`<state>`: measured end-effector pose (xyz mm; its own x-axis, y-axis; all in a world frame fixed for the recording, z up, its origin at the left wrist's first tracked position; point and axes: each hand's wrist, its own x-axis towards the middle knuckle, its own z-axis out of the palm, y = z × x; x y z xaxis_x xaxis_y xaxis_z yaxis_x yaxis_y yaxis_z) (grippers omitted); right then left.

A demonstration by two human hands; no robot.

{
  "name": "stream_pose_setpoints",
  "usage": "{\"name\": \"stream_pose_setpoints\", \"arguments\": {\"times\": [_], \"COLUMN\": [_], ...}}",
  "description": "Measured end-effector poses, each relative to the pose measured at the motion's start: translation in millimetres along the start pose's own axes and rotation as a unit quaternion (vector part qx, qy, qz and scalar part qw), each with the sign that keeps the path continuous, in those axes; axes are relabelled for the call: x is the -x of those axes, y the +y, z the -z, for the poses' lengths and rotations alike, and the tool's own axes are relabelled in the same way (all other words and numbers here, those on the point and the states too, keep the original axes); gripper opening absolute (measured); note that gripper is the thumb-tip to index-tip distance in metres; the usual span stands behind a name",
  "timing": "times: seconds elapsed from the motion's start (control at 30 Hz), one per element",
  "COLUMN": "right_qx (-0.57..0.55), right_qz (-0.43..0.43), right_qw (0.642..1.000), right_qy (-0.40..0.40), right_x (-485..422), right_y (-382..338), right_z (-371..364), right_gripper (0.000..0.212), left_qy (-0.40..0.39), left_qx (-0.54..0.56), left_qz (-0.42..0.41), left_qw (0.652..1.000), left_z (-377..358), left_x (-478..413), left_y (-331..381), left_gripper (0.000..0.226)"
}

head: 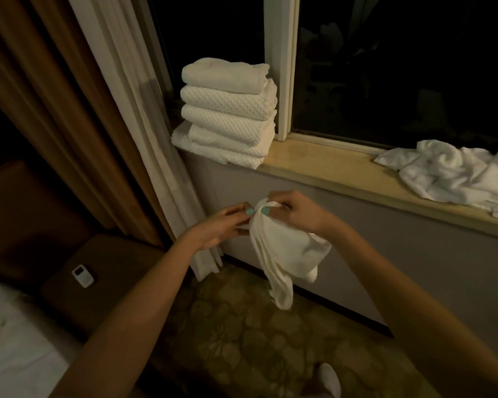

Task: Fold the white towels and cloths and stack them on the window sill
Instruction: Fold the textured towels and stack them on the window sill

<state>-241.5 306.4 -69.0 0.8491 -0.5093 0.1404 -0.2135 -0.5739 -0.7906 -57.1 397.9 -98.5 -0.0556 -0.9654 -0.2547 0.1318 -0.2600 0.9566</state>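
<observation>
Here, near left: a white bed sheet [15, 340] fills the corner, next to a brown seat [121, 262].
Near floor: patterned carpet [256, 340] lies open between the bed side and the wall; a white shape [329, 380] sits at the bottom edge, too cut off to identify.
On the seat: a small white device [82, 274] lies flat, left of the arms.
Left hand [222, 225]: thumb and fingers curled, pinching the top edge of the cloth [282, 254] from the left.
Right hand [296, 214]: thumb and forefinger pinch the same bunched edge, just beside the left hand; its other fingers are hidden.
Cloth position: white, hanging in loose folds from both hands, in mid-air before the wall and below the ledge, touching neither.
Wall [385, 254]: grey, with a dark skirting where it meets the carpet.
Curtains: a brown drape [41, 96] at far left; a pale sheer curtain [144, 110] beside it, its hem dropping to the floor just left of the left hand.
Window sill [314, 165]: a pale ledge running left to right beyond the hands, with a bare stretch in the middle.
Folded stack [227, 110]: several white towels at the ledge's left end, between the sheer curtain and the window post [282, 67], the lowest overhanging the near edge.
Loose pile [454, 173]: crumpled white towels at the right end, running out of view, partly over the near edge.
Window glass [400, 67]: dark.
</observation>
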Motion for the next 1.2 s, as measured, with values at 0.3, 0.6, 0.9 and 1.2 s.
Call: {"name": "stream_pose_setpoints", "arguments": {"times": [0.3,0.6,0.9,1.2], "right_qx": [0.034,-0.050,-0.040,0.010], "right_qz": [-0.046,-0.085,-0.055,-0.072], "right_qw": [0.997,0.994,0.998,0.997], "right_qy": [0.046,0.039,0.002,0.036], "right_x": [28,64,38,36], "right_y": [17,18,16,19], "right_z": [14,36,26,6], "right_gripper": [0.020,0.013,0.017,0.019], "left_qy": [-0.051,0.090,0.051,0.011], "left_qx": [-0.049,0.092,0.128,0.045], "left_qz": [0.003,-0.012,-0.006,-0.058], "left_qw": [0.997,0.992,0.990,0.997], "left_z": [-29,-22,-25,-12], "left_x": [-30,-39,-35,-25], "left_y": [0,2,3,8], "left_gripper": [0.010,0.020,0.023,0.038]}}
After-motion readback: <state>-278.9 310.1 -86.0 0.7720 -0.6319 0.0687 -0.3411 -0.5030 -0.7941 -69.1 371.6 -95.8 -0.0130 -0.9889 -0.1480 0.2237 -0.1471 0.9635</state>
